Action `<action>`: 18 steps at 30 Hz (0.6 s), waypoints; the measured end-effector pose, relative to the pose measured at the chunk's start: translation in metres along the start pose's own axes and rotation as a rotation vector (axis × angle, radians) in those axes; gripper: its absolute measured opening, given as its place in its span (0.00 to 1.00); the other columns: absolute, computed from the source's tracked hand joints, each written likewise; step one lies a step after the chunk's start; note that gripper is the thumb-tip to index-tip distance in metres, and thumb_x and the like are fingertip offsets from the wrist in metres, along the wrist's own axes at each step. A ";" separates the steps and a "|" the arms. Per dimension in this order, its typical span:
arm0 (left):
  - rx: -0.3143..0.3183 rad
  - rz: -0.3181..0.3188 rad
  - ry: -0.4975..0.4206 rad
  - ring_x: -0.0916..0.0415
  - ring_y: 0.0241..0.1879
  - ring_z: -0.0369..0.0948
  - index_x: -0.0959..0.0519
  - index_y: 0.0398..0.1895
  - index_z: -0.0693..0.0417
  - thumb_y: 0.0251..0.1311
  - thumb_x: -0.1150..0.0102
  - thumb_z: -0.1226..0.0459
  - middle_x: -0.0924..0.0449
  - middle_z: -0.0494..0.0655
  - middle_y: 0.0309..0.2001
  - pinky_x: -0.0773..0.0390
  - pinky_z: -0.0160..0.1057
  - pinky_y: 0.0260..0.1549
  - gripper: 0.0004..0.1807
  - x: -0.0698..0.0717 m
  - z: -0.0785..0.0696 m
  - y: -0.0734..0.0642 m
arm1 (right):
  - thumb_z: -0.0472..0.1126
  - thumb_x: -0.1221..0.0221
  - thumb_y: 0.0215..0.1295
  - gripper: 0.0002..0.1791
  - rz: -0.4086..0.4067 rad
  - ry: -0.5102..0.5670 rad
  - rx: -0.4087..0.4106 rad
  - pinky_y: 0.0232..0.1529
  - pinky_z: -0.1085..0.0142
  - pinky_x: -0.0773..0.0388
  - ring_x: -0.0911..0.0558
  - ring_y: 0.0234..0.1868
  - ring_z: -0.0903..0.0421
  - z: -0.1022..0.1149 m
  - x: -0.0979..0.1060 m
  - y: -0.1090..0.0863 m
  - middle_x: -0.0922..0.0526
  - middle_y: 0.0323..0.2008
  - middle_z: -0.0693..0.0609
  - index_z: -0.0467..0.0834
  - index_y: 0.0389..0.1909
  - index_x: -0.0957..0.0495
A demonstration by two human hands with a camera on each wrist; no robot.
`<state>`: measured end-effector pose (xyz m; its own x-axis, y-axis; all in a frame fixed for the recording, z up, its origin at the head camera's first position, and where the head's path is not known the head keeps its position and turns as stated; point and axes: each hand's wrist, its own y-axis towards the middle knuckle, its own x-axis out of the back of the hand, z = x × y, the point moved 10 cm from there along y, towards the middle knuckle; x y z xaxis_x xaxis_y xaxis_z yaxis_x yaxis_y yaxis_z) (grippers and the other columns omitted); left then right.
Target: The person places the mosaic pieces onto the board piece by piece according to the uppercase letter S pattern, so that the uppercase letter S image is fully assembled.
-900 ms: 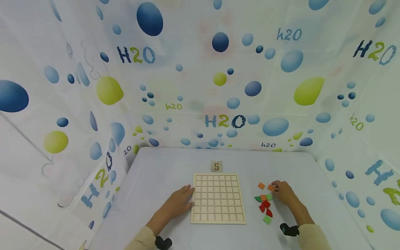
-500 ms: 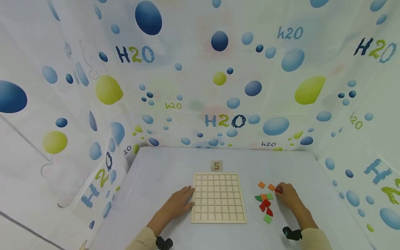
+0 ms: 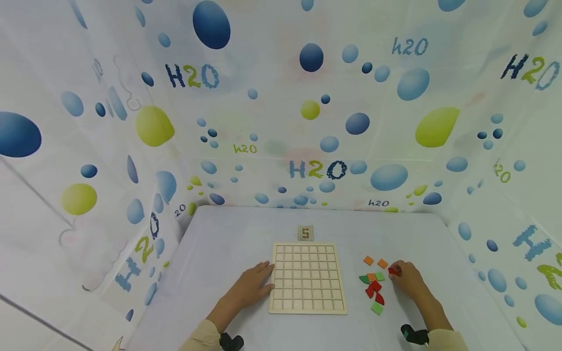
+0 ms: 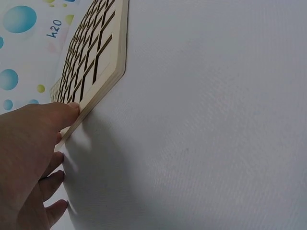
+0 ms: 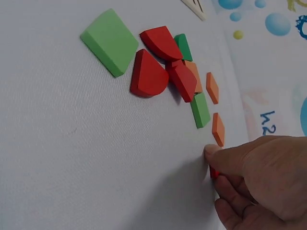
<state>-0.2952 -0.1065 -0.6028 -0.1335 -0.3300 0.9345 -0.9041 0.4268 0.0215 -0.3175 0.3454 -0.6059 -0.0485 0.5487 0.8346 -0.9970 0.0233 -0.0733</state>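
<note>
A pale wooden grid board [image 3: 307,279] lies flat on the white table, its square cells bare. My left hand [image 3: 250,286] rests at the board's left edge, thumb on the rim in the left wrist view and the other fingers loosely extended. On the right, my right hand [image 3: 409,281] pinches a small red block [image 5: 214,173] between thumb and fingers, which partly hide it. Beside it lies an orange square tile [image 3: 382,263], with another orange tile [image 3: 368,260] farther left. Several red quarter-round blocks [image 5: 149,74] lie nearer the front.
Among the loose pieces are a dark green block [image 3: 364,279], a light green tile [image 3: 377,308] and another light green tile [image 5: 200,110]. A small patterned card [image 3: 305,233] marked with a 5-like figure lies behind the board. A printed curtain [image 3: 272,122] encloses the table.
My right hand has drawn slightly right and towards me from the orange tile, and a red block now shows in its fingers. My left hand has stayed at the board.
</note>
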 end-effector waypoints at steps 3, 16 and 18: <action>-0.008 -0.004 -0.001 0.30 0.74 0.58 0.29 0.76 0.58 0.72 0.37 0.54 0.29 0.60 0.75 0.28 0.60 0.70 0.33 0.000 0.001 0.000 | 0.31 0.35 0.70 0.13 -0.006 -0.005 0.003 0.53 0.43 0.17 0.20 0.43 0.44 0.004 -0.001 0.000 0.20 0.41 0.37 0.25 0.48 0.23; 0.002 0.006 -0.037 0.33 0.76 0.57 0.30 0.77 0.57 0.73 0.38 0.53 0.31 0.59 0.76 0.30 0.61 0.72 0.33 -0.002 0.004 -0.002 | 0.33 0.34 0.71 0.15 -0.052 0.089 0.044 0.50 0.50 0.15 0.19 0.45 0.45 0.066 -0.021 0.013 0.18 0.44 0.37 0.28 0.53 0.20; 0.006 0.008 -0.040 0.33 0.76 0.57 0.30 0.77 0.57 0.73 0.38 0.53 0.31 0.58 0.76 0.30 0.61 0.72 0.34 -0.002 0.003 -0.002 | 0.32 0.34 0.70 0.14 -0.071 0.074 0.082 0.49 0.49 0.15 0.18 0.44 0.45 0.081 -0.027 0.017 0.17 0.43 0.38 0.28 0.52 0.19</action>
<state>-0.2941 -0.1092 -0.6057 -0.1567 -0.3597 0.9198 -0.9054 0.4245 0.0118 -0.3383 0.2633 -0.5855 0.0238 0.6082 0.7934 -0.9995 -0.0022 0.0317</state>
